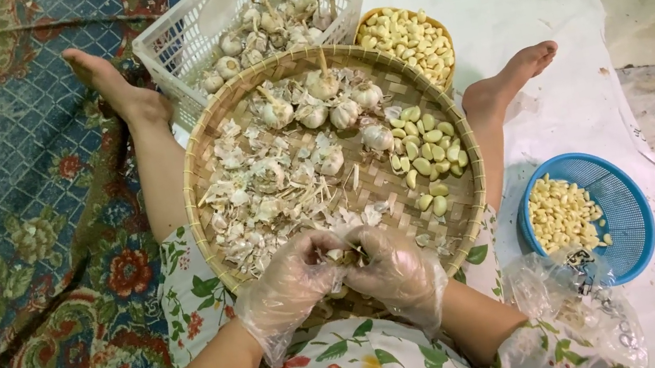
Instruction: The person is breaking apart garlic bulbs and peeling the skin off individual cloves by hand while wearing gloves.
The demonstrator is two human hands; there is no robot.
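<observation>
A round woven bamboo tray (195, 157) rests on my lap. It holds whole garlic bulbs (314, 111) at the far side, a heap of papery skins (259, 200) on the left and peeled cloves (427, 151) on the right. My left hand (289, 283) and my right hand (395, 270), both in thin clear plastic gloves, meet over the tray's near rim. Together they pinch a small piece of garlic (348, 251) between the fingertips.
A white plastic basket (183, 35) of garlic bulbs stands beyond the tray. Beside it is an orange bowl (410, 41) of peeled cloves. A blue sieve basket (614, 198) with cloves sits at my right, near crumpled clear plastic (572, 294). My bare feet flank the tray on a patterned rug and white sheet.
</observation>
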